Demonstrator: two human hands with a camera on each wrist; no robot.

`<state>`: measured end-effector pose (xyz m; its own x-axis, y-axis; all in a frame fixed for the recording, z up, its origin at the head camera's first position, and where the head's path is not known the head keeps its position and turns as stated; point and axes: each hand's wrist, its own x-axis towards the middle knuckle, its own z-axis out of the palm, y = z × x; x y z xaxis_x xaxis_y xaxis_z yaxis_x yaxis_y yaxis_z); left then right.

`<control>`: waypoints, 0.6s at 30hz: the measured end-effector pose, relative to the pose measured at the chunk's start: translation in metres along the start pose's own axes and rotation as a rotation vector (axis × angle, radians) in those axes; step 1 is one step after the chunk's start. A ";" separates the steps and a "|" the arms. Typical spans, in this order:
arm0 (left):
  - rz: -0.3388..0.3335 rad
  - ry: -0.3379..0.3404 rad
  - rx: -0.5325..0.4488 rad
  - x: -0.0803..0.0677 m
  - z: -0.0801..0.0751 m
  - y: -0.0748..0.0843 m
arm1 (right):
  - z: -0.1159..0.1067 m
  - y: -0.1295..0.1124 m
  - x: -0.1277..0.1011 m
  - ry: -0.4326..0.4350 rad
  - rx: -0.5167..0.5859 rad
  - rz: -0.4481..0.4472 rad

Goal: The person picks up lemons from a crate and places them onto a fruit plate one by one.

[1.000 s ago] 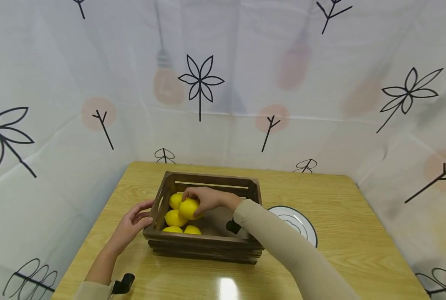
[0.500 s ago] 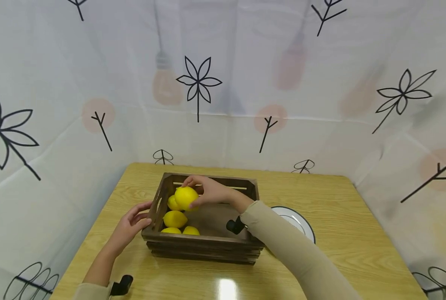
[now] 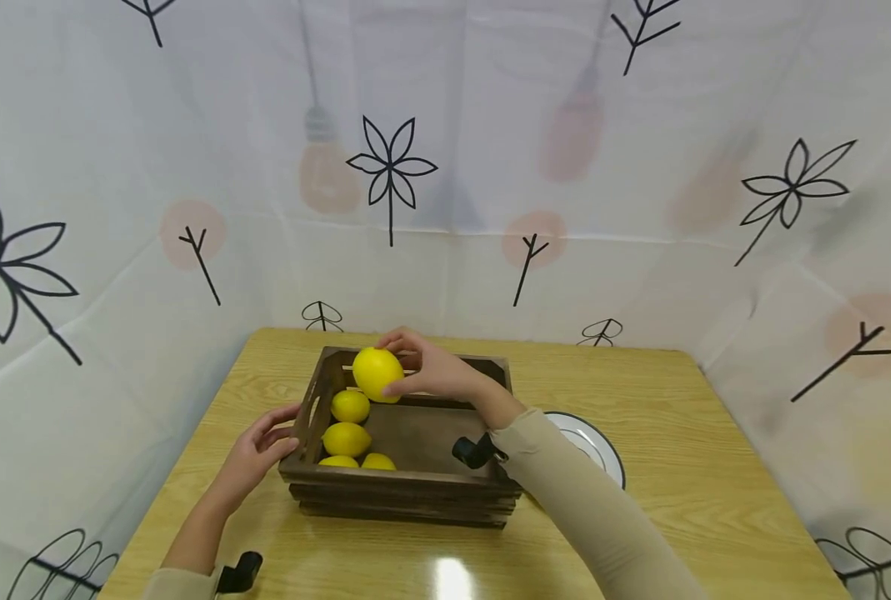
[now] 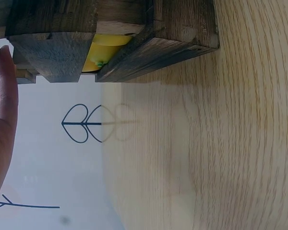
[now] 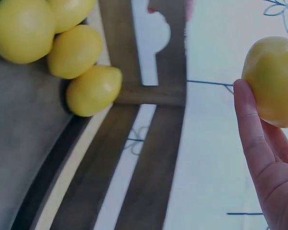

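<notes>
Lemon (image 3: pixel 377 374) lifted above crate (image 3: pixel 403 492) (four remain), right grip (image 3: pixel 430 371) curled around it

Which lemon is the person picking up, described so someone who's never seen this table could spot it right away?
On the wooden table stands a dark slatted crate with a white plate beside it. Four lemons lie at the crate's left end. The lemon meant is the one raised above the crate's far rim, gripped in the right hand.
</notes>
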<state>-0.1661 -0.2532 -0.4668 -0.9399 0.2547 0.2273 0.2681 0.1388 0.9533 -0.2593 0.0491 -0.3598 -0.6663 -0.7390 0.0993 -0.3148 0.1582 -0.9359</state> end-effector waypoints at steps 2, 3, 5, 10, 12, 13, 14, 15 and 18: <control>-0.004 0.001 -0.002 0.000 0.000 0.000 | -0.002 -0.004 -0.004 0.016 0.021 -0.019; -0.005 0.002 -0.003 0.000 0.000 0.000 | -0.003 -0.005 -0.006 0.026 0.032 -0.030; -0.010 0.004 -0.007 0.000 0.001 0.001 | -0.005 -0.007 -0.010 0.056 0.059 -0.044; -0.017 0.001 -0.008 0.000 0.001 -0.001 | -0.012 -0.014 -0.021 0.149 0.114 -0.081; -0.021 0.002 -0.009 0.000 0.001 -0.002 | -0.014 -0.017 -0.024 0.182 0.122 -0.099; -0.022 0.001 -0.010 0.000 0.001 -0.003 | -0.015 -0.018 -0.026 0.196 0.127 -0.106; -0.023 0.002 -0.010 0.000 0.000 -0.003 | -0.016 -0.019 -0.027 0.206 0.133 -0.113; -0.024 0.003 -0.009 -0.001 0.000 -0.003 | -0.016 -0.019 -0.029 0.216 0.135 -0.121; -0.029 0.005 -0.011 -0.001 0.001 -0.003 | -0.018 -0.021 -0.035 0.250 0.129 -0.135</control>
<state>-0.1661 -0.2532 -0.4697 -0.9483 0.2461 0.2002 0.2383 0.1358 0.9617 -0.2419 0.0834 -0.3371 -0.7750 -0.5612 0.2908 -0.3343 -0.0264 -0.9421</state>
